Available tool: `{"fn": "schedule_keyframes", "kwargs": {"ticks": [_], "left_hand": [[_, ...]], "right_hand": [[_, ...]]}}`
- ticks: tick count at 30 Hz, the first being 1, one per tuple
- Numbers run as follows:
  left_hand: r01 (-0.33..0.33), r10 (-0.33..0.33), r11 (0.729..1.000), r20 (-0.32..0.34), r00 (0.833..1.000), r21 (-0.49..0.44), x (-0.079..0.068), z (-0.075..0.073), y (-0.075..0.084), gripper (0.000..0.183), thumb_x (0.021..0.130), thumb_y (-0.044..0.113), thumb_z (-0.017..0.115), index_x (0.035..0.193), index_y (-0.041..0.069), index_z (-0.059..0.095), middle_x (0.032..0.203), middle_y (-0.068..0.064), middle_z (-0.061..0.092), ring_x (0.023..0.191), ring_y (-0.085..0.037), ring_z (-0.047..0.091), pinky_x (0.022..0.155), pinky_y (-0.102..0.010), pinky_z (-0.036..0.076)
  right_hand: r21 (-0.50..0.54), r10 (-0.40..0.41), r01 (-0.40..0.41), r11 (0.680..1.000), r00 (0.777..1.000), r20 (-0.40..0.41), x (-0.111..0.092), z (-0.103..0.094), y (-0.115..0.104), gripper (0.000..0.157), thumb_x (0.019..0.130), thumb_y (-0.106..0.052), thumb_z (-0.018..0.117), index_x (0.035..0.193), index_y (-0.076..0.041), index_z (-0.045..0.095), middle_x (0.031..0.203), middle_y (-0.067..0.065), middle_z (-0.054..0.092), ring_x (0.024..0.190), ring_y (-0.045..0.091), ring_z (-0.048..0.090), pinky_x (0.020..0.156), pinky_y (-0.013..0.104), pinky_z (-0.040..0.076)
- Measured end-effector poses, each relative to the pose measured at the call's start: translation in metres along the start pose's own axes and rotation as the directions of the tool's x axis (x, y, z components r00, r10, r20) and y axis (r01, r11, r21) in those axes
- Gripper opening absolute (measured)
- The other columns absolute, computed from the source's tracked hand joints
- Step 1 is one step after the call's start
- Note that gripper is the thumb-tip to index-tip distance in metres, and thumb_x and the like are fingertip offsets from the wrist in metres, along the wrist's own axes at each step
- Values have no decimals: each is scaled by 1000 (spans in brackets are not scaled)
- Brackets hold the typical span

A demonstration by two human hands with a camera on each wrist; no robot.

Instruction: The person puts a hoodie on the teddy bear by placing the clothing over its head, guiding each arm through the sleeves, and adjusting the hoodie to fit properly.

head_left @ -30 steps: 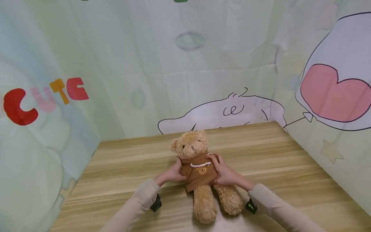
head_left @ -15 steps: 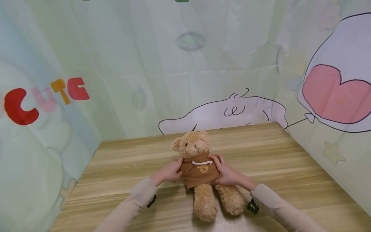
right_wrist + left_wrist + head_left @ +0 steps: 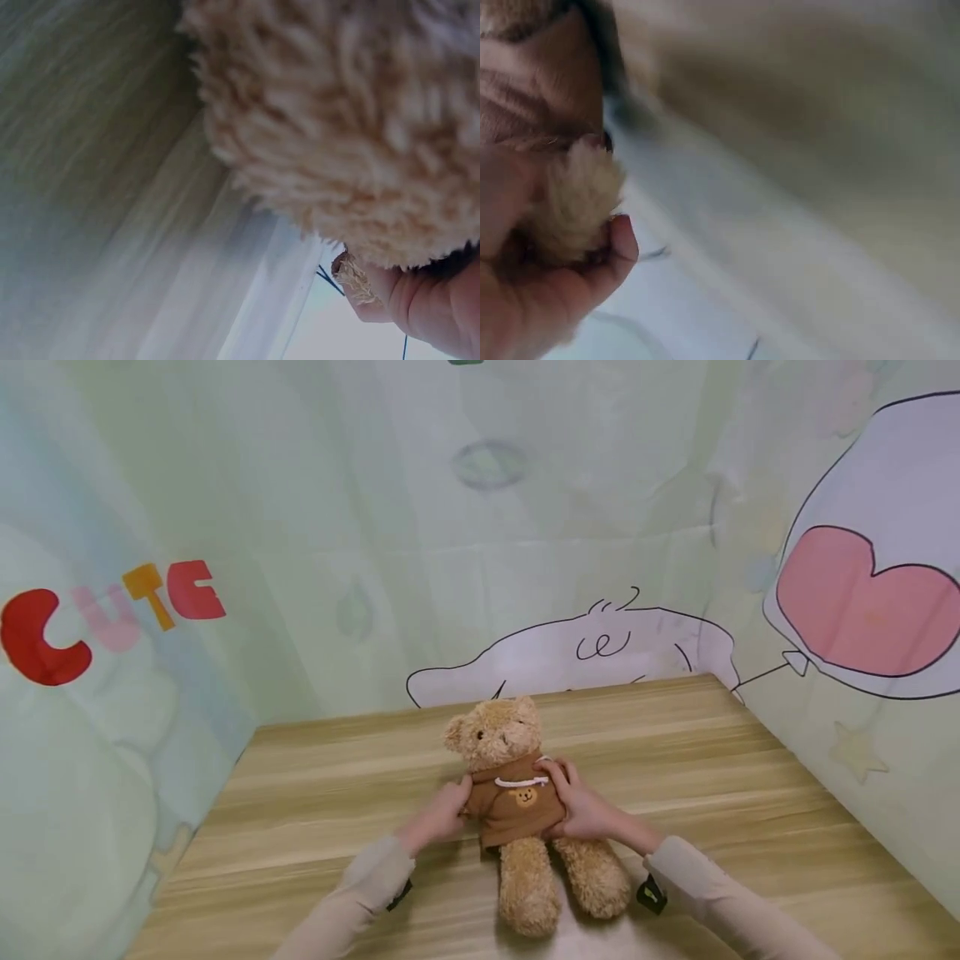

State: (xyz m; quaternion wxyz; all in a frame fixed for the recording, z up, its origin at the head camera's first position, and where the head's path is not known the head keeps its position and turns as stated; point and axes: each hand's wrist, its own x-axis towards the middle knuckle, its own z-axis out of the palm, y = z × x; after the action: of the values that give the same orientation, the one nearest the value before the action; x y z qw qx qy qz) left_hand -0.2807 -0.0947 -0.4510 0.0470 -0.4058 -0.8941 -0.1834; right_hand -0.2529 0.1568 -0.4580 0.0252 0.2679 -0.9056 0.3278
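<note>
A fuzzy light-brown teddy bear (image 3: 525, 877) in a brown shirt with a white cord and a small bear-face print lies on its back on the wooden tabletop, head away from me. On its left side, my left hand (image 3: 438, 814) grips an arm; in the left wrist view the curled fingers of that hand (image 3: 547, 300) surround the furry paw (image 3: 577, 199) below the sleeve. My right hand (image 3: 588, 810) holds the shirt's right side, thumb low and fingers over the chest. The bear's leg (image 3: 337, 135) fills much of the right wrist view, partly hiding the right hand (image 3: 427, 300).
The wood-grain tabletop (image 3: 337, 777) stretches out around the bear. Printed cloth walls (image 3: 337, 627) rise at its back and sides, with coloured letters on the left and a heart balloon on the right. Black wrist cameras (image 3: 651, 893) hang under the sleeves.
My left hand has shifted from the shirt's side, pulled slightly outward, and now holds the bear's arm. The bear's head turned slightly to the right. My right hand has stayed put.
</note>
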Motion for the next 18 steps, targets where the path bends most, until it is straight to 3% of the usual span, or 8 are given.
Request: {"fn": "schedule_keyframes", "kwargs": {"ticks": [4, 7, 8, 9, 12, 13, 15, 18], "left_hand": [[3, -5, 997, 35, 999, 81, 3, -11, 2, 38, 67, -19, 51, 104, -10, 47, 61, -13, 51, 54, -19, 48, 49, -25, 35], [177, -153, 957, 119, 981, -229, 6, -13, 0, 47, 71, -17, 46, 118, -11, 40, 67, -13, 54, 57, -19, 52, 50, -24, 40], [265, -216, 875, 163, 963, -405, 6, -12, -1, 52, 72, -16, 44, 123, -10, 36, 71, -14, 56, 61, -21, 56, 54, -26, 46], [337, -269, 747, 204, 941, -573, 5, -11, -2, 54, 74, -15, 41, 127, -8, 31, 75, -15, 57, 66, -24, 60, 59, -28, 50], [413, -392, 253, 298, 871, -875, 2, -8, -3, 48, 81, -8, 37, 128, -3, 26, 89, -17, 53, 80, -34, 64, 74, -42, 52], [402, -424, 150, 309, 851, -903, 3, -8, -2, 45, 83, -3, 39, 126, 0, 27, 93, -15, 50, 81, -35, 64, 77, -44, 51], [359, -472, 77, 283, 835, -930, 4, -6, 0, 33, 87, 6, 42, 119, 3, 33, 98, -11, 45, 76, -31, 63, 75, -43, 52], [345, -532, 136, 225, 816, -929, 7, -3, 3, 21, 89, 17, 49, 103, 5, 37, 85, -5, 43, 60, -15, 54, 64, -34, 52]], "right_hand": [[43, 42, -41, 998, 999, -27, -3, 0, 1, 96, 58, -19, 83, 134, -16, 25, 128, 25, 23, 106, 40, 46, 79, 44, 46], [115, 98, -94, 989, 995, -35, -6, 1, 7, 95, 58, -25, 83, 134, -20, 25, 128, 24, 23, 107, 39, 44, 80, 45, 44], [143, 111, -105, 984, 993, -31, -7, 1, 9, 95, 59, -27, 82, 134, -22, 25, 129, 24, 23, 108, 38, 43, 81, 44, 44], [185, 119, -112, 976, 993, -25, -9, 1, 13, 93, 61, -29, 81, 135, -22, 25, 129, 23, 23, 110, 37, 41, 82, 43, 43], [373, 123, -129, 919, 992, 39, -13, -3, 22, 84, 70, -27, 75, 137, -25, 24, 133, 21, 24, 115, 37, 38, 86, 42, 41], [447, 121, -138, 884, 990, 68, -14, -6, 25, 80, 74, -25, 72, 138, -23, 25, 136, 20, 23, 118, 37, 35, 87, 42, 41], [567, 147, -186, 802, 982, 114, -15, -11, 29, 71, 80, -22, 65, 139, -22, 25, 141, 17, 22, 122, 39, 32, 86, 42, 42], [695, 253, -297, 654, 953, 169, -14, -15, 34, 61, 88, -25, 54, 140, -14, 23, 143, 18, 20, 126, 41, 28, 83, 42, 44]]}}
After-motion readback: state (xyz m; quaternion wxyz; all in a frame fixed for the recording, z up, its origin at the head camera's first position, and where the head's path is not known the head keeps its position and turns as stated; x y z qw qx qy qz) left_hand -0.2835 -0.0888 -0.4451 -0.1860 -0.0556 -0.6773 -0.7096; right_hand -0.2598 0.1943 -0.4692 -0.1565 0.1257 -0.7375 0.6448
